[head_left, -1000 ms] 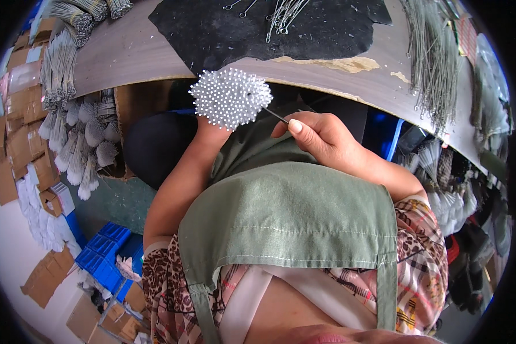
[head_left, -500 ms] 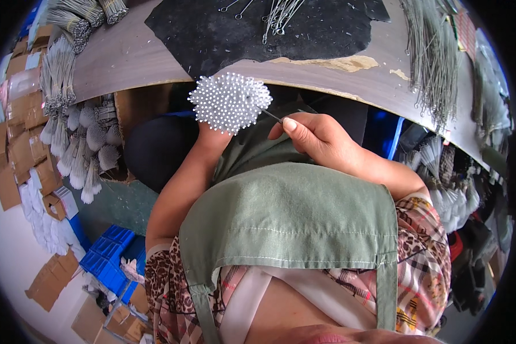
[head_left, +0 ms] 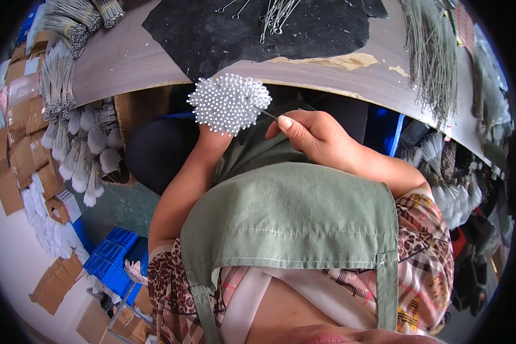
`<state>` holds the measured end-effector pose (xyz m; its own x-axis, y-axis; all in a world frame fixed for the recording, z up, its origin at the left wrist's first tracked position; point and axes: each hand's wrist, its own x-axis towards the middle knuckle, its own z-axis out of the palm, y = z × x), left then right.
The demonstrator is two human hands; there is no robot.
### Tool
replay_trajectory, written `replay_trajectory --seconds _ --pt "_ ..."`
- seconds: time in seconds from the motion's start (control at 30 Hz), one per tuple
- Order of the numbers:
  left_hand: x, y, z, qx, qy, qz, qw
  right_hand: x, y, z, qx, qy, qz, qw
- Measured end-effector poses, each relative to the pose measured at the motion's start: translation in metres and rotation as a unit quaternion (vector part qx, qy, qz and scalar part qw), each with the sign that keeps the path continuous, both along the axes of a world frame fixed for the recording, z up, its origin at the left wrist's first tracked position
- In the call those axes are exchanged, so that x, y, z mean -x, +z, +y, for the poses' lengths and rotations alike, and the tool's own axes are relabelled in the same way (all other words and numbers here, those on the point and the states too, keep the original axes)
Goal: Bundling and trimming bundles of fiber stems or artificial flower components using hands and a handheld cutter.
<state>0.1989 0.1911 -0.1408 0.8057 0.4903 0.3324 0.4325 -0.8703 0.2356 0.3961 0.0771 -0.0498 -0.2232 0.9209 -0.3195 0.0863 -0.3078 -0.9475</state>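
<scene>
Brown boxes [head_left: 26, 146] are piled at the left side of the room, and blue crates [head_left: 110, 258] sit near me on the left. Bunches of white brushes [head_left: 77, 155] poke out under the left part of the table [head_left: 120, 66]. Tied bundles of thin wire [head_left: 77, 28] lie at its far left. A black sheet [head_left: 241, 43] covers the middle, with loose looped wires [head_left: 278, 17] on its far part.

My left hand [head_left: 213, 135] is mostly hidden behind a round bunch [head_left: 223, 106] full of white dots, so I can't tell how its fingers are. The bunch is up by the table's near edge, left of the middle. My green apron [head_left: 292, 212] is nearer. My right hand [head_left: 315, 135] pinches a thin dark stick [head_left: 266, 113] with thumb and finger. The stick's far end meets the bunch's right side; I can't tell if it goes in. Long wires [head_left: 433, 63] lie on the table's right side.
</scene>
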Motion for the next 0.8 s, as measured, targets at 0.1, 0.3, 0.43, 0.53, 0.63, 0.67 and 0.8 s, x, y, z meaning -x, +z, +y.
replay_trajectory --seconds 0.1,0.3,0.43,0.53,0.63,0.67,0.8 --pt "0.0 -0.001 0.001 -0.007 0.016 0.082 0.996 -0.001 0.003 0.0 0.012 0.009 0.0 1.0" --pt "0.001 -0.004 -0.001 0.005 0.009 0.039 0.999 -0.001 -0.002 -0.004 -0.006 0.015 -0.005 1.0" --pt "-0.003 -0.003 0.0 0.007 0.012 0.102 0.995 -0.007 0.006 -0.002 0.01 0.024 0.039 0.999" --pt "-0.004 0.001 0.001 0.018 0.016 0.12 0.992 -0.009 0.007 -0.003 0.017 0.009 0.029 0.999" --pt "-0.024 0.037 0.003 0.079 0.022 0.276 0.958 -0.01 0.004 -0.003 0.027 -0.003 0.038 0.999" --pt "-0.021 0.034 0.002 0.079 0.026 0.276 0.958 -0.009 0.003 -0.003 0.033 -0.005 0.05 0.998" --pt "-0.012 0.009 0.001 0.001 0.034 0.098 0.995 -0.01 0.003 -0.003 0.028 -0.005 0.052 0.998"
